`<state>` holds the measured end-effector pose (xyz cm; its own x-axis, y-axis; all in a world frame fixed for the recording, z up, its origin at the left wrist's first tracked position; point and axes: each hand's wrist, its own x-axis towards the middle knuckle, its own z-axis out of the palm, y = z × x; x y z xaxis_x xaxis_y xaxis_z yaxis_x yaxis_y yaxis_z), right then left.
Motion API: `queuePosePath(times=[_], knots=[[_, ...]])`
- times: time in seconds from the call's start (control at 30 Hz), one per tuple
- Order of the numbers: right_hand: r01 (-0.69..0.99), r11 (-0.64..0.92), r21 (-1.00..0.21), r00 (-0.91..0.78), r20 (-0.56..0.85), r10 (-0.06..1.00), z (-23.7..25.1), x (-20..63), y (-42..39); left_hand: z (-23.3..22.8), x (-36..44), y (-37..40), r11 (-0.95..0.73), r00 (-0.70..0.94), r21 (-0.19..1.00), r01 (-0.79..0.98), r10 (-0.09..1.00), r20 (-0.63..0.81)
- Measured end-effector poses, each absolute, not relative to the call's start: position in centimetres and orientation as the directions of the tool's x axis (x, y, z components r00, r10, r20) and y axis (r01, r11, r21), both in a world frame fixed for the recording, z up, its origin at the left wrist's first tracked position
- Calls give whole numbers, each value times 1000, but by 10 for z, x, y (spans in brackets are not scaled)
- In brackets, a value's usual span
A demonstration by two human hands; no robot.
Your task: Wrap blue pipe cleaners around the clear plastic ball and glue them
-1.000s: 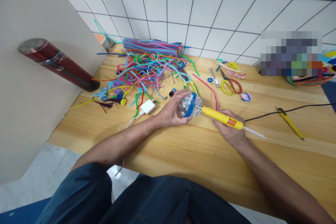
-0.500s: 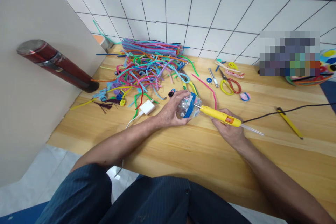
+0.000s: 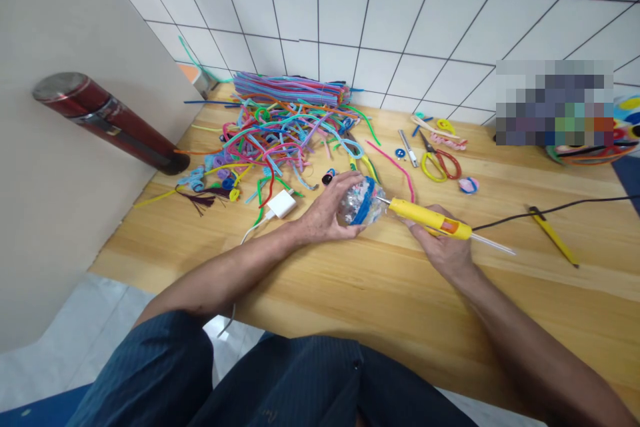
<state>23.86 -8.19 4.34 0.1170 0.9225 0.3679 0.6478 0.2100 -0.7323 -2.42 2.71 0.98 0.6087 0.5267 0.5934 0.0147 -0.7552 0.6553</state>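
L hand (image 3: 327, 212) cupped round ball (image 3: 361, 201), table (image 3: 350, 280) centre | R hand (image 3: 443, 247) gripping glue gun (image 3: 430, 219), nozzle at ball's 3 o'clock | pipe cleaners (image 3: 285, 127) 11 o'clock | scissors (image 3: 437, 160) 1 o'clock | charger (image 3: 281, 203) 9 o'clock

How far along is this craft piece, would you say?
Partly done, it seems: the glittery ball already wears a blue fuzzy band. In hand now: the left hand steadies it while the right hand points the yellow glue gun at it. Left: a big pile of pipe cleaners lies unused.
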Motion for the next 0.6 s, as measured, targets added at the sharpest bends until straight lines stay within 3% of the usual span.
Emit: queuePosePath(times=[0.6], knots=[[643,190,-742,119,342,932,38,237,-84,10,-24,27,-755,602,656,4,526,601]])
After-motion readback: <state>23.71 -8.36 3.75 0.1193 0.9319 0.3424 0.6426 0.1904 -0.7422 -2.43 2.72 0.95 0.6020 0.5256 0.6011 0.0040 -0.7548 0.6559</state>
